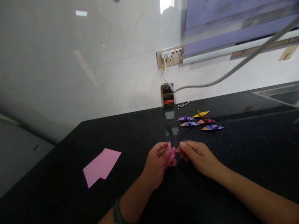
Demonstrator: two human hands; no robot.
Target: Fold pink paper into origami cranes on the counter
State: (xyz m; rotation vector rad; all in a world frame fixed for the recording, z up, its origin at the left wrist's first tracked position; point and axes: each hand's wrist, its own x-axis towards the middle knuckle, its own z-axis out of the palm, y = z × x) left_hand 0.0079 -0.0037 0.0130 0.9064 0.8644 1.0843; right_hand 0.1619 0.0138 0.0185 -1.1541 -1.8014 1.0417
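Observation:
A small pink paper crane (pixel 171 154) is held above the dark counter. My left hand (pixel 159 161) grips its body between thumb and fingers. From the other side, my right hand (pixel 195 155) pinches a thin pointed end of the same crane between thumb and forefinger. Part of the paper is hidden behind my left fingers. Flat pink paper sheets (pixel 101 166) lie to the left of my hands, overlapping. Beyond my right hand sit several folded cranes: a yellow one (pixel 201 114), a red and pink one (pixel 206 120) and purple ones (pixel 212 127).
The black speckled counter (pixel 130 133) meets a pale tiled wall (pixel 116 77). Against the wall stands a blurred-out dark box (pixel 167 96), with a patterned strip (pixel 183 105) beside it. A grey cable (pixel 224 76) runs right from there. A socket panel (pixel 174 56) holds a white plug.

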